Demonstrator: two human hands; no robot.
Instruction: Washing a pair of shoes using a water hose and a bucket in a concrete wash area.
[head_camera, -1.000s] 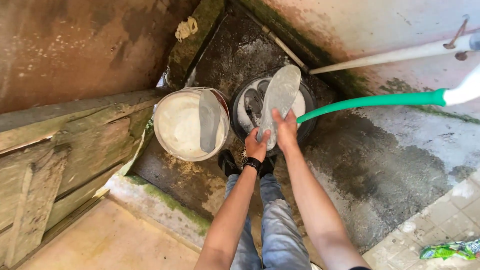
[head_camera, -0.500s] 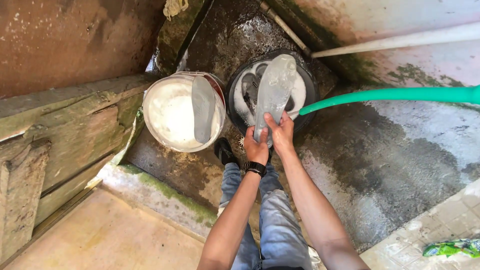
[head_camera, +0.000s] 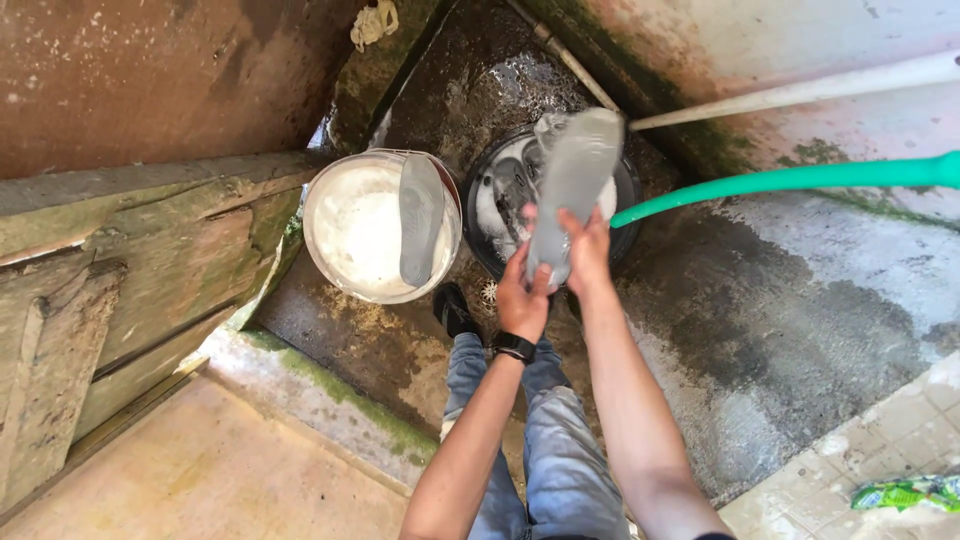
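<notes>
Insole (head_camera: 573, 180) higher, both hands (head_camera: 555, 275) gripping

Light: soft, even daylight, no hard shadows.
Glare: wet sheen on the dark floor (head_camera: 520, 75).
Sharpness: mostly crisp; wide-angle stretching at the edges.

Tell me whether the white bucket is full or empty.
Nearly full: foamy white water reaches close to the bucket rim, and a grey insole lies on it.

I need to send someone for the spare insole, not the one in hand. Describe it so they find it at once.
Find the white bucket of milky water, left of the black basin. The grey insole lies across its right side, untouched, whereas the other insole is gripped by both hands.
</notes>
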